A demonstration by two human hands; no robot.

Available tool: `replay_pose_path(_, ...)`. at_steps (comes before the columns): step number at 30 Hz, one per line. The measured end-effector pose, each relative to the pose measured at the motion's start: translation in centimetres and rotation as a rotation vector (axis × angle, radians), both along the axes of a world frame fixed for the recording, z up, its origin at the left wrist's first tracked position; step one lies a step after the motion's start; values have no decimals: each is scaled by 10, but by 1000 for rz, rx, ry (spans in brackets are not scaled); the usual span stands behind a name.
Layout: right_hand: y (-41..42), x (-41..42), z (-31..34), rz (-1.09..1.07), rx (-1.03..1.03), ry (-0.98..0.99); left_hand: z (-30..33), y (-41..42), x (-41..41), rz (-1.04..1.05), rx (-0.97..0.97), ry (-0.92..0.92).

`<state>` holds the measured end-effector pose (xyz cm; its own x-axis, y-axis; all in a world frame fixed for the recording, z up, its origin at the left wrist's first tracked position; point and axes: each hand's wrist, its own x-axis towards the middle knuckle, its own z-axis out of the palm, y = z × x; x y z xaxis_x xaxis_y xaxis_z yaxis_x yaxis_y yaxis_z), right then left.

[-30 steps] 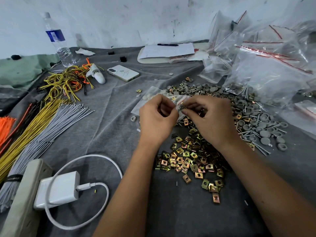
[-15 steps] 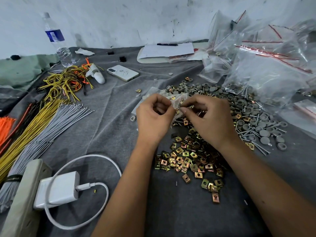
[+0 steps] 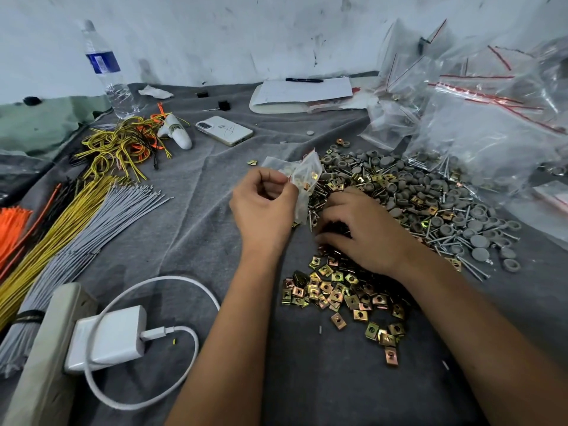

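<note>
Two hands work mid-worktop (image 3: 190,241): left hand (image 3: 266,210) is raised, fingers curled, thumb & forefinger pinching a small clear bag (image 3: 304,179), which hangs over the far-left edge of the brass clip pile (image 3: 338,292) w/ a few clips inside. Right hand (image 3: 365,232) lies palm down just right of the bag, fingers bent into the clips; can't tell if it grips any. Both forearms come in from the near edge.

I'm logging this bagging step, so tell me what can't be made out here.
Head view only:
What the right hand grasps, if anything: fingertips buried among the clip nuts.
How many pieces the small plastic bag holds: creased film and the left hand cover them.
The power strip's full length: cut off by the bottom edge.
</note>
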<state>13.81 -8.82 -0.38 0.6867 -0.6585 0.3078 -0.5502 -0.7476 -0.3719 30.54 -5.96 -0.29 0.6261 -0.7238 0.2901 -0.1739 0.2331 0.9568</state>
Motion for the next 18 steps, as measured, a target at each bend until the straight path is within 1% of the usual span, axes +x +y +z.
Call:
replay_pose_path(2,2,0,2,-62,6,-176,-2,-1,0,-22,12,-24)
replay_pose_path(4,4,-1,6,-126,-18,-368,-5,-1,-1,-86,16,-47)
replay_pose_path(6,4,-2,8,-172,-83,-461,-6,-1,-4,-167,27,-114)
replay_pose_path(8,3,-4,9,-204,-113,-484,-7,-2,-6,-215,45,-177)
replay_pose_path(11,2,-4,8,-225,-132,-483,-7,-1,-9,-246,48,-203)
replay_pose_path(15,1,-4,7,-212,-149,-478,-4,1,-9,-268,41,-167)
replay_pose_path(18,2,-3,7,-224,-125,-525,-3,1,-9,-271,37,-112)
